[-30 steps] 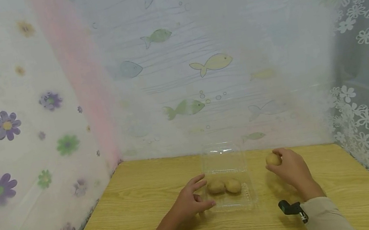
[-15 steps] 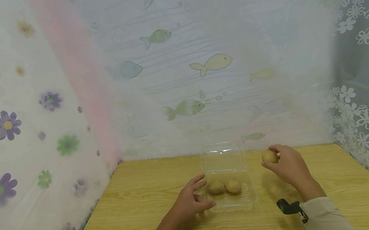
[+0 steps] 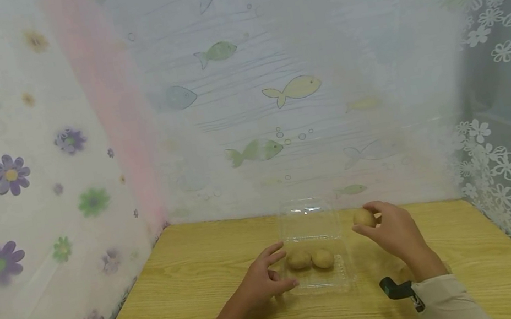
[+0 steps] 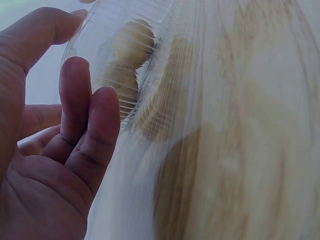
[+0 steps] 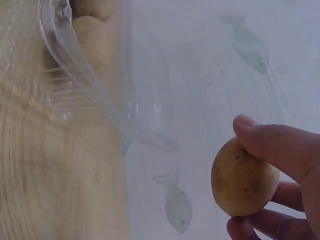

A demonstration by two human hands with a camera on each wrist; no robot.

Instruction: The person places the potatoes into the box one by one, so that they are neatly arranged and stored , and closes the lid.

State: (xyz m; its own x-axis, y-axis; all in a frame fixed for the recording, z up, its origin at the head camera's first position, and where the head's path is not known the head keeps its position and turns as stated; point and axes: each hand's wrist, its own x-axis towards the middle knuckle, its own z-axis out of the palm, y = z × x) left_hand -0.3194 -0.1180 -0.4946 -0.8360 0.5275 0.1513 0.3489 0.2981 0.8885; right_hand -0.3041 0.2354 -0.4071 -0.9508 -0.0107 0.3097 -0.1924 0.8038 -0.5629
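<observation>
My right hand (image 3: 394, 229) pinches a potato (image 5: 244, 177) between thumb and fingers, held up to the right of a clear plastic clamshell box (image 3: 323, 285). Small dark specks dot the potato's tan skin. Two more potatoes, a left one (image 3: 299, 259) and a right one (image 3: 322, 258), lie side by side in the box. The box's lid (image 3: 308, 223) stands raised at the back. My left hand (image 3: 264, 278) is at the box's left edge, thumb and forefinger spread. In the left wrist view its fingertips (image 4: 76, 67) are right at the ribbed plastic wall.
The box stands on a wood-grain table (image 3: 201, 257). Behind it hangs a pale curtain (image 3: 236, 101) printed with fish. Flowered curtains (image 3: 43, 215) close off both sides. A black wrist camera (image 3: 396, 288) sits by each cuff.
My right hand has carried its potato leftward and slightly up, closer to the box. The left hand, the box and the two potatoes in it have stayed in place.
</observation>
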